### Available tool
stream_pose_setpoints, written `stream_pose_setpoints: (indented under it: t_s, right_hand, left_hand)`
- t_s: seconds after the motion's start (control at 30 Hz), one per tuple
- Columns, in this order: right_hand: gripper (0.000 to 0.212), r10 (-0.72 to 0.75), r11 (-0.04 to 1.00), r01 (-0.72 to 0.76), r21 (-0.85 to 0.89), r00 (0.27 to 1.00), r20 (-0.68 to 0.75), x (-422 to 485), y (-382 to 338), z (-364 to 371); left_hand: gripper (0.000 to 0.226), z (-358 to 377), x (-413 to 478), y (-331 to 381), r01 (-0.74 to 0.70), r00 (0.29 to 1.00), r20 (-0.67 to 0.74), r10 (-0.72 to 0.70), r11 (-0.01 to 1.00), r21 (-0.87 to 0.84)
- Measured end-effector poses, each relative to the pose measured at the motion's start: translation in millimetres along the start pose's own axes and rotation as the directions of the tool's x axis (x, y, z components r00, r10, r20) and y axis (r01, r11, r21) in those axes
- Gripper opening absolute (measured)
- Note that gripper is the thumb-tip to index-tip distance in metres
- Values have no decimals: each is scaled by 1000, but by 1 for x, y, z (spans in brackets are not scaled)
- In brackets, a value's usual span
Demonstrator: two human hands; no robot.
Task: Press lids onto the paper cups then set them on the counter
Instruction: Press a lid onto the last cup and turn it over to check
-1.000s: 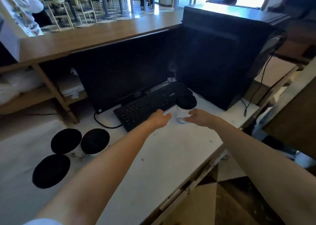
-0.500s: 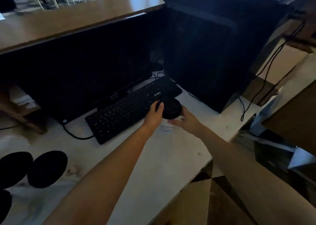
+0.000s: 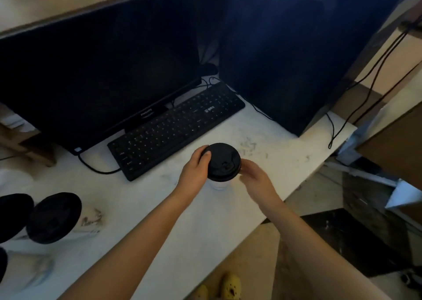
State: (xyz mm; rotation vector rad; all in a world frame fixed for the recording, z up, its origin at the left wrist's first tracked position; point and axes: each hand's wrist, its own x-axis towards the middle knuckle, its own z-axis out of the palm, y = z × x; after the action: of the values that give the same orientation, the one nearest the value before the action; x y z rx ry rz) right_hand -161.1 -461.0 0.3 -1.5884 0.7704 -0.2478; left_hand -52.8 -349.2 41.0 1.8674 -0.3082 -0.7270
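- Head view, middle of the frame: a white paper cup (image 3: pixel 218 184) stands on the pale counter (image 3: pixel 159 219), just below the near edge of a black keyboard (image 3: pixel 175 126). It is almost hidden under its black lid (image 3: pixel 223 162); only a sliver of the wall shows beneath the rim.
- Left hand (image 3: pixel 194 169): the thumb lies on the lid's top near its left edge, and the fingers curl round the rim behind it, so this hand grips the lid.
- Right hand (image 3: pixel 257 178): it sits against the lid's right rim with the fingers bent toward it. Whether they clasp the cup below or only touch the rim I cannot tell, because the lid hides the fingertips.
- Handling, as a judgement: the cup is probably light and thin-walled, so squeezing its sides would likely buckle it. The lid looks stiffer, a thin plastic that should snap over the rolled rim. The better hold is at the rim — press down around the lid's edge and steady the cup low on its wall.
- Lower left of the frame: more lidded cups (image 3: pixel 53 217) stand on the counter, well apart from this one.
- Upper left: a dark monitor (image 3: pixel 98 71) stands behind the keyboard.
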Motion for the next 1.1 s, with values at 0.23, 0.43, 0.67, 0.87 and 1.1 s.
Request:
stream_pose_setpoints:
  t_s: [0.23,0.43,0.67,0.87,1.1]
  right_hand:
    - [37,-51,990,39,-138,995,-85,27,-47,26]
    - [29,-72,986,57,-159,993,-89,32,-39,25]
    - [36,8,997,-17,-71,991,-131,23,-54,29]
    - [39,101,995,-104,-10,982,-160,-5,-57,33]
    - [33,118,993,-112,40,972,-204,-31,-40,44]
  left_hand:
    - [29,25,15,10,-96,979,-169,110,991,92]
    - [30,32,20,-3,-156,955,-226,193,972,174]
    - [37,23,28,6,-194,969,-117,220,960,201]
    - [40,10,33,12,-220,975,58,213,955,201]
    - [49,-11,54,28,-391,913,151,379,708,588]
